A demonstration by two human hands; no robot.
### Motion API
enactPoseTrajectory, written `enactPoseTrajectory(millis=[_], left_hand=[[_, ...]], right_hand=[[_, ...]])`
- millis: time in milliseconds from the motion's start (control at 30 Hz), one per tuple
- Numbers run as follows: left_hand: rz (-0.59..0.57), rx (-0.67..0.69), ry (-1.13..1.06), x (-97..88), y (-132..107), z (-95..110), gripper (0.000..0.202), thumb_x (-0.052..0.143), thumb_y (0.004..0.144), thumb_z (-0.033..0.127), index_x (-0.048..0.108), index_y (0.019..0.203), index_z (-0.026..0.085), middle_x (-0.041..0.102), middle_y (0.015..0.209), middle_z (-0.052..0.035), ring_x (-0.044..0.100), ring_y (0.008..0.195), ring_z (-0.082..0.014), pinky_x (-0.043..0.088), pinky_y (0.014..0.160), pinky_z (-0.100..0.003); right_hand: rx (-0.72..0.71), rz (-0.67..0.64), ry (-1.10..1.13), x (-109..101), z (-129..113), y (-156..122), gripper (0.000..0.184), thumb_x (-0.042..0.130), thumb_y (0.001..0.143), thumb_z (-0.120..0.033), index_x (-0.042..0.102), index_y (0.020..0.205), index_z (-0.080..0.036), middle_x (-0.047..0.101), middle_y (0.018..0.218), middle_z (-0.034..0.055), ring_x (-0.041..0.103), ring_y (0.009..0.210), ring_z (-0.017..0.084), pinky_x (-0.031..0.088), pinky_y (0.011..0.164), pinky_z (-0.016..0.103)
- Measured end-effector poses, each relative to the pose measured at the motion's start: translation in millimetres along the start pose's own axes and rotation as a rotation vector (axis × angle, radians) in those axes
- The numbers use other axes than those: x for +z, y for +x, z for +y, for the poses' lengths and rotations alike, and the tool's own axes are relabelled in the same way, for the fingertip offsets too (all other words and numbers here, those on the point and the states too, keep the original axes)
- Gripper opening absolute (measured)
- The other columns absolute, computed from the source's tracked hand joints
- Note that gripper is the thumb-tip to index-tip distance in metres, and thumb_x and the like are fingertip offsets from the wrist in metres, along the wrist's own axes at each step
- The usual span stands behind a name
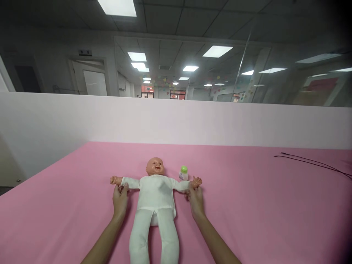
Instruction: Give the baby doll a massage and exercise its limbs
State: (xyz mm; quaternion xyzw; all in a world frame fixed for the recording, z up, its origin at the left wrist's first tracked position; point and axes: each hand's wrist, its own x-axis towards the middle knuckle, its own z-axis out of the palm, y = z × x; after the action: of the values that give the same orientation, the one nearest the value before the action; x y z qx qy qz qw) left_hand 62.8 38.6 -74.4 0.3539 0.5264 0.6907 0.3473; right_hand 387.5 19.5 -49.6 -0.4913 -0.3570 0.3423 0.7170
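A baby doll [156, 192] with a cloth body in white lies on its back, head away from me and arms stretched out to both sides. My left hand [120, 201] is closed on the doll's arm near the wrist, on the left. On the right, my right hand [196, 201] pinches the other arm close to the doll's hand. Fingertips of both hands are partly hidden behind the sleeves. Just beyond the doll's right-side arm stands a small clear bottle [183, 173] with a green cap.
Pink sheeting [255, 205] covers the table under the doll. Thin dark cords [310, 161] lie at the far right. A low white wall [176, 121] runs along the back, with glass above it showing a room with ceiling lights.
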Motion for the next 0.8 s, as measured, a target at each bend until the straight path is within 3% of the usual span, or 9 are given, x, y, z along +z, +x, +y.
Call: enactPoseTrajectory(millis=[100,200,300,433,500,600,667,733,800], left_hand=[[-0.069,0.121,0.050,3.0,-8.8,7.3,0.047,0.069,0.083,0.051,0.064,0.117,0.019,0.072,0.109,-0.0105,0.070,0.099,-0.0266,0.058,0.080,-0.036],[-0.225,0.321,0.185,5.9,-20.0,13.1,0.042,0.060,0.091,0.035,0.067,0.130,0.022,0.071,0.128,-0.0123,0.067,0.113,-0.0277,0.058,0.085,-0.037],[-0.441,0.593,0.316,5.9,-25.2,14.0,0.036,0.053,0.093,0.022,0.077,0.120,0.028,0.071,0.128,-0.0090,0.064,0.119,-0.0268,0.055,0.096,-0.042],[-0.529,0.774,0.416,4.0,-27.0,14.8,0.044,0.045,0.095,0.013,0.080,0.115,0.031,0.071,0.126,-0.0070,0.062,0.120,-0.0245,0.052,0.100,-0.044],[-0.510,0.732,0.415,4.1,-28.9,17.7,0.040,0.048,0.095,0.015,0.079,0.116,0.029,0.071,0.127,-0.0074,0.062,0.120,-0.0250,0.051,0.101,-0.045],[-0.385,0.524,0.348,4.9,-30.3,22.8,0.034,0.054,0.097,0.026,0.072,0.125,0.025,0.071,0.129,-0.0098,0.064,0.117,-0.0265,0.054,0.095,-0.041],[-0.251,0.353,0.252,4.3,-27.8,24.2,0.035,0.057,0.097,0.036,0.067,0.127,0.021,0.071,0.124,-0.0111,0.067,0.110,-0.0258,0.055,0.088,-0.037],[-0.111,0.191,0.149,2.3,-22.7,23.2,0.034,0.061,0.095,0.044,0.066,0.116,0.019,0.073,0.110,-0.0098,0.069,0.097,-0.0237,0.055,0.081,-0.033],[-0.012,0.071,0.080,0.1,-17.8,21.6,0.033,0.065,0.091,0.050,0.064,0.102,0.018,0.071,0.096,-0.0066,0.067,0.085,-0.0210,0.054,0.074,-0.031]], right_hand=[[-0.012,-0.097,-0.051,3.5,-3.6,-8.2,0.060,0.084,0.074,-0.055,0.057,0.116,-0.023,0.076,0.089,0.0052,0.070,0.062,0.022,0.052,0.049,0.029],[-0.228,-0.310,-0.248,7.8,-7.0,-21.7,0.046,0.073,0.087,-0.043,0.061,0.127,-0.025,0.076,0.115,0.0083,0.075,0.089,0.025,0.061,0.073,0.036],[-0.507,-0.561,-0.520,9.0,-7.9,-31.1,0.028,0.057,0.095,-0.028,0.073,0.119,-0.029,0.070,0.136,0.0068,0.068,0.120,0.027,0.058,0.096,0.040],[-0.656,-0.680,-0.704,10.0,-5.2,-34.8,0.035,0.047,0.097,-0.021,0.077,0.114,-0.031,0.068,0.140,0.0055,0.067,0.122,0.027,0.057,0.095,0.041],[-0.603,-0.648,-0.655,11.6,-3.8,-34.5,0.035,0.048,0.096,-0.020,0.075,0.116,-0.031,0.067,0.141,0.0046,0.065,0.124,0.026,0.056,0.098,0.041],[-0.410,-0.489,-0.440,14.0,-3.1,-31.2,0.029,0.058,0.096,-0.029,0.069,0.122,-0.027,0.072,0.128,0.0063,0.067,0.117,0.026,0.057,0.097,0.041],[-0.221,-0.331,-0.289,14.2,-3.8,-27.0,0.034,0.067,0.093,-0.042,0.063,0.122,-0.024,0.075,0.102,0.0050,0.071,0.089,0.023,0.060,0.076,0.036],[-0.054,-0.193,-0.170,12.9,-5.5,-21.9,0.042,0.073,0.088,-0.051,0.058,0.115,-0.022,0.070,0.082,0.0004,0.065,0.065,0.018,0.053,0.057,0.029],[0.031,-0.112,-0.088,11.1,-7.7,-17.5,0.048,0.077,0.084,-0.056,0.056,0.111,-0.023,0.068,0.076,-0.0011,0.062,0.058,0.016,0.047,0.050,0.026]])
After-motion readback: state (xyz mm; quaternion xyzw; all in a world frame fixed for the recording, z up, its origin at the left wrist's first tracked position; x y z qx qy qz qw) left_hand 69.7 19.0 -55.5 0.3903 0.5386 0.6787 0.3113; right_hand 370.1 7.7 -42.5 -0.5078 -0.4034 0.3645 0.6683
